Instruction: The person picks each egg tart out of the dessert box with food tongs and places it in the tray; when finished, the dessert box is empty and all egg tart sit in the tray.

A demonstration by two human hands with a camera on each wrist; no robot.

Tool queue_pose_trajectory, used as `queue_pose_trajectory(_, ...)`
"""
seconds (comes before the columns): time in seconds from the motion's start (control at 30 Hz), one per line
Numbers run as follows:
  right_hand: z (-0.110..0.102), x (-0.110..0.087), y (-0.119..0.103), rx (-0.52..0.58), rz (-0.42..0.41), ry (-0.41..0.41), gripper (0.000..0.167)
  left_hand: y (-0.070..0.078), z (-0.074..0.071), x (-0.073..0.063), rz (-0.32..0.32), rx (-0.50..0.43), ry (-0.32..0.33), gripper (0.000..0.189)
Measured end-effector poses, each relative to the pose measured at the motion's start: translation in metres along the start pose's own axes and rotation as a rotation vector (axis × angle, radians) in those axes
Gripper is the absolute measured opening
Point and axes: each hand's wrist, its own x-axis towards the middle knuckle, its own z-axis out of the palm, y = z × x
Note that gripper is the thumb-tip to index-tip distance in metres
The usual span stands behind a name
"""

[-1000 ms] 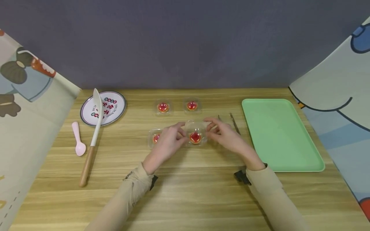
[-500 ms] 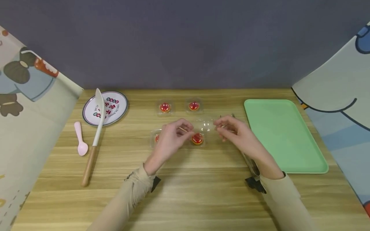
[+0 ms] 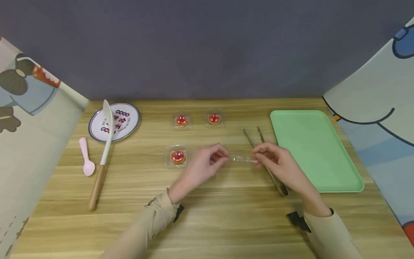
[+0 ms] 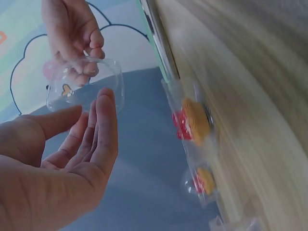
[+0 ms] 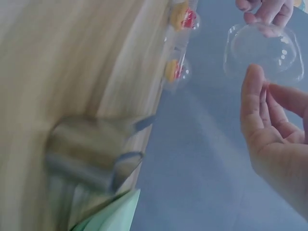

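Observation:
A clear plastic domed lid (image 3: 242, 158) hangs above the table between the two hands. My left hand (image 3: 207, 162) pinches its left edge, and my right hand (image 3: 273, 158) pinches the right edge between thumb and fingers. Both wrist views show the lid (image 4: 86, 86) see-through, with the far hand partly visible behind it. Under the left hand, a red-topped tart (image 3: 217, 155) is mostly hidden. Left of that hand sits another tart (image 3: 178, 157) in a clear container. Farther back stand two more covered tarts, one on the left (image 3: 182, 120) and one on the right (image 3: 214, 118).
Metal tongs (image 3: 275, 180) lie beside the right hand, left of a green tray (image 3: 317, 151). At the left, a white ladle with a wooden handle (image 3: 97, 189) rests across an oval printed plate (image 3: 129, 126). A pink spoon (image 3: 88, 167) lies beside it.
The lid has come off the middle tart's container and moved right and nearer. Both hands have moved right with it, uncovering the left tart and the tongs.

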Motion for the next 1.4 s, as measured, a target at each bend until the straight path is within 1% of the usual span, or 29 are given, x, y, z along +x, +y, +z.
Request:
queue_pose_trajectory(0.17,-0.005,-0.010,0.003,-0.031,0.035,-0.014,0.018,0.000,0.010,-0.001,0.004,0.016,-0.061,0.010)
queue_pose_trajectory(0.23,-0.007,-0.013,0.004,-0.053,0.054,-0.021,0.021,0.000,0.015,-0.001,0.006,0.025,-0.077,0.012)
queue_pose_trajectory(0.43,-0.010,-0.018,0.008,-0.124,0.131,-0.047,0.036,-0.001,0.024,0.000,-0.027,0.038,-0.118,0.040)
queue_pose_trajectory(0.53,-0.010,-0.019,0.011,-0.156,0.150,-0.061,0.039,-0.003,0.027,0.000,-0.047,0.046,-0.155,0.047)
queue_pose_trajectory(0.7,-0.008,-0.019,0.016,-0.197,0.153,-0.075,0.031,-0.005,0.032,0.001,-0.069,0.067,-0.205,0.046)
queue_pose_trajectory(0.87,-0.006,-0.019,0.021,-0.225,0.158,-0.120,0.027,-0.006,0.036,0.000,-0.057,0.089,-0.231,0.044)
queue_pose_trajectory(1.13,-0.006,-0.018,0.024,-0.262,0.177,-0.134,0.027,-0.008,0.040,0.000,-0.058,0.131,-0.248,0.037)
queue_pose_trajectory(1.33,-0.004,-0.018,0.024,-0.296,0.163,-0.135,0.027,-0.010,0.042,-0.001,-0.033,0.173,-0.258,0.035)
queue_pose_trajectory(1.4,-0.004,-0.018,0.024,-0.294,0.158,-0.134,0.027,-0.010,0.042,0.000,-0.038,0.175,-0.263,0.035)
